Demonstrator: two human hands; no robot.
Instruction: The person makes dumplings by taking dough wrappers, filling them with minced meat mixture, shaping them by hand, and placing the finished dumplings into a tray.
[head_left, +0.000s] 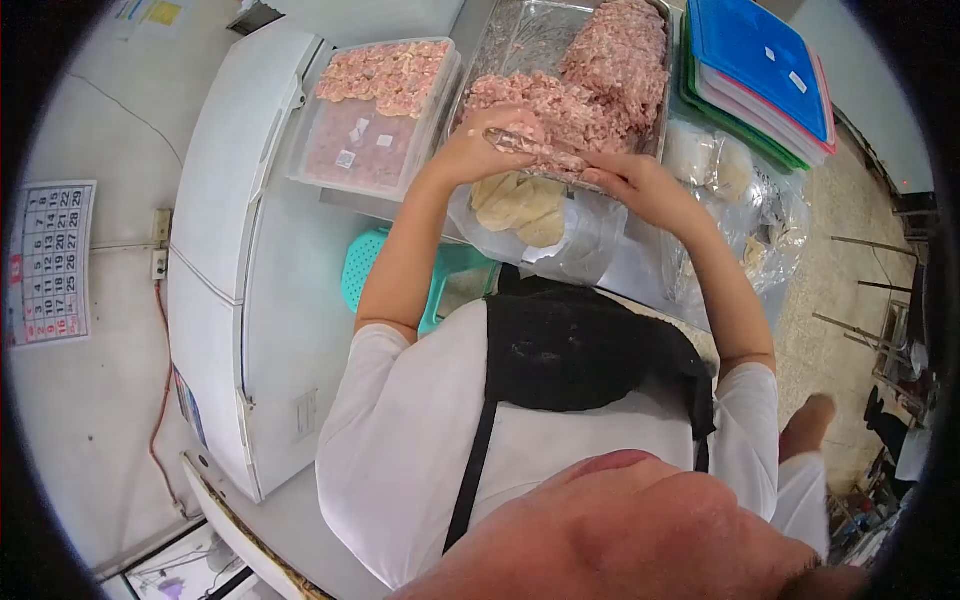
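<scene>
One tray [518, 40] holds mince [618, 60], one box [432, 122] meaty rounds [385, 72]; right hand [638, 186] grips a utensil [513, 142], contents of left hand [474, 150] unclear.

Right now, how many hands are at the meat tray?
2: the left hand and, further right, the right hand, both at the near edge of the metal tray. No others show there.

Both hands [644, 190] at minced meat [615, 60] in a metal tray [525, 35]

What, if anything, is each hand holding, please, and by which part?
The right hand appears to hold a shiny utensil by the end nearest that hand; the other end lies at the left hand, whose own hold cannot be told.
</scene>
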